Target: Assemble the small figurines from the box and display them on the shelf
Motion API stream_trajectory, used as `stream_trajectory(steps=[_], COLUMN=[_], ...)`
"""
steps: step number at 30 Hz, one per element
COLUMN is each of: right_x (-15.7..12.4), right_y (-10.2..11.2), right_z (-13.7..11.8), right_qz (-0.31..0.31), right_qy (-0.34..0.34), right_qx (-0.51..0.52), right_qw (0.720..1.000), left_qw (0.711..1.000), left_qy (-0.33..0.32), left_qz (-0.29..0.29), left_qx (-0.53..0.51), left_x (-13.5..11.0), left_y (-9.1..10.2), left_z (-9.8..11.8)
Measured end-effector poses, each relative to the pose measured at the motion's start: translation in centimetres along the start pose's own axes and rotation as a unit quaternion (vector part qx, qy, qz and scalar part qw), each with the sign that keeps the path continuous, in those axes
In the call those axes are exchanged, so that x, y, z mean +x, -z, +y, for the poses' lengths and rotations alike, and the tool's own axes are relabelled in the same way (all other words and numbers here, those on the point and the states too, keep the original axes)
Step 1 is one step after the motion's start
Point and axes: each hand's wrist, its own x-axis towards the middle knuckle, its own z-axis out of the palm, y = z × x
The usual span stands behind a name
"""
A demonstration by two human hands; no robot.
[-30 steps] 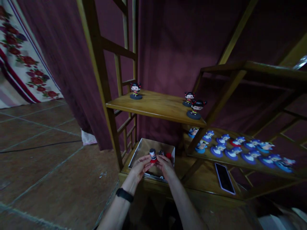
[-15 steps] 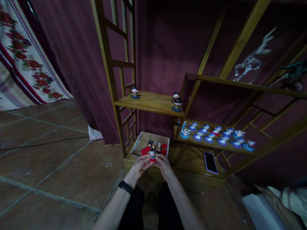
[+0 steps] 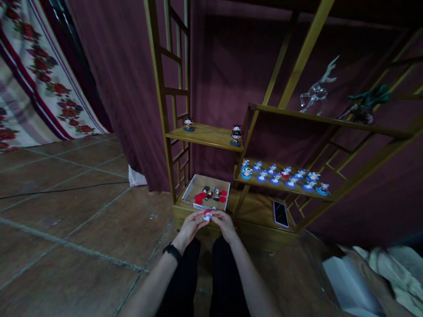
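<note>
My left hand (image 3: pixel 192 224) and my right hand (image 3: pixel 223 221) meet in front of me, both pinching a small figurine on a red base (image 3: pixel 208 215). A black band sits on my left wrist. Just beyond the hands an open cardboard box (image 3: pixel 207 199) rests on the lowest wooden shelf and holds several more red-based figurines. Two black-haired figurines (image 3: pixel 188 124) (image 3: pixel 236 134) stand on the upper left shelf (image 3: pixel 206 136).
A row of several blue-based figurines (image 3: pixel 280 175) fills the middle shelf. A phone (image 3: pixel 280 213) lies flat on the bottom board. A glass deer (image 3: pixel 316 91) and a dark green figure (image 3: pixel 366 104) stand on the top shelf. Maroon curtain behind, tiled floor left, cloth at lower right.
My view has pulled back and up from the shelf. Both hands carried the figurine away from the box toward me, and it has tipped over from upright.
</note>
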Motion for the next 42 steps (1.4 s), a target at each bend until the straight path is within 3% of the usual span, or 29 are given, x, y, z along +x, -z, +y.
stream_trajectory(steps=[7,10,15,25,33,42], right_x=[-0.4,0.1,0.9,1.3,1.1,1.2], right_y=[0.1,0.0,-0.5,-1.1,-1.0,-1.5], right_z=[0.6,1.6,2.8,2.8,2.7,3.2], right_qz=[-0.004,0.015,0.032,0.048,0.044,0.064], right_qy=[0.003,-0.030,-0.094,-0.122,-0.133,-0.130], right_qx=[-0.013,0.016,0.082,0.095,0.103,0.088], right_qw=[1.000,0.999,0.992,0.987,0.985,0.986], left_qw=[1.000,1.000,0.999,0.995,0.996,0.994], left_qy=[0.009,0.004,-0.012,0.019,0.045,0.058], left_qz=[-0.002,-0.005,0.038,0.093,0.059,0.085], left_qx=[-0.002,0.001,-0.010,-0.033,-0.055,-0.046], left_x=[-0.7,-0.5,0.1,0.2,-0.2,1.0], left_y=[0.5,0.6,0.6,0.0,0.0,0.6], left_z=[-0.2,-0.5,-1.0,-0.6,-0.7,-1.1])
